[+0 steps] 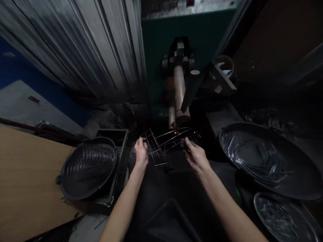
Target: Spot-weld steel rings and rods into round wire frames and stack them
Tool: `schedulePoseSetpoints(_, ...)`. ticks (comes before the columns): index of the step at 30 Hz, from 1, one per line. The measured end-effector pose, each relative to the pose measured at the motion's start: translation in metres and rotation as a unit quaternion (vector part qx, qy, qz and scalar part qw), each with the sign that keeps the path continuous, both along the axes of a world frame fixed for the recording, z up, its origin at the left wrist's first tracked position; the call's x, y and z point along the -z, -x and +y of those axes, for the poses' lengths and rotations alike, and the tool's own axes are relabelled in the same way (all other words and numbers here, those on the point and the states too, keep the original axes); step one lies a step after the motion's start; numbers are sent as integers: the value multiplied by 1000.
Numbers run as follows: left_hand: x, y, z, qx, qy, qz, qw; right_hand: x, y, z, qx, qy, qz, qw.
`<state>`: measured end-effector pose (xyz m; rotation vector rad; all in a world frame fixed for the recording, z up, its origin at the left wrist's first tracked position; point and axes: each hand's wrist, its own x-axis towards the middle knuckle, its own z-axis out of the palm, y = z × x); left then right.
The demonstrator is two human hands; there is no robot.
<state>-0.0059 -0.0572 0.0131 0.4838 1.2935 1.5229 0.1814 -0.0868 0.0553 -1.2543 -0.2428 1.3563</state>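
A thin wire rack (156, 150) hangs tilted between my hands, under the spot welder's electrodes (176, 126). A small orange glow shows where its wire meets the electrode tip. My left hand (141, 152) is closed on the rack's left edge, thumb and fingers pinched together. On the other side my right hand (194, 153) is closed at the right end of the wires, its fingertips pinched close to the frame. Dim light hides the exact contact at the right fingertips.
At left, a round black pan (88, 188) holds curved wire pieces on a dark crate (123, 148). A large pan (297, 161) of bent wires stands right, above a smaller tray (275, 215) of short metal pieces. The green machine body (156, 43) rises ahead.
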Motion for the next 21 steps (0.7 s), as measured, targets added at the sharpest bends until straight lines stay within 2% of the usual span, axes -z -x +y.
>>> schedulePoseSetpoints(6,3,3,11,-26,-26,1,999,13,-16,-12,37,10,3,999)
schedulePoseSetpoints(12,-1,7,16,-26,-24,24,999,10,-15,-13,30,22,34,999)
schedulePoseSetpoints(14,-3,5,16,-31,-27,26,999,11,-18,-17,20,16,5,1000)
schedulePoseSetpoints(16,0,2,13,-33,-28,21,999,16,-27,-27,2,16,-102,995)
schedulePoseSetpoints(17,2,-1,10,-35,-28,18,999,21,-36,-35,-10,21,-195,981)
schedulePoseSetpoints(18,6,-4,4,-35,-25,16,999,26,-46,-44,-23,30,-306,951)
schedulePoseSetpoints(19,10,-7,-3,-34,-21,13,999,31,-58,-54,-37,47,-421,905)
schedulePoseSetpoints(21,15,-13,-24,-42,-11,6,999,40,-81,-73,-90,111,-604,784)
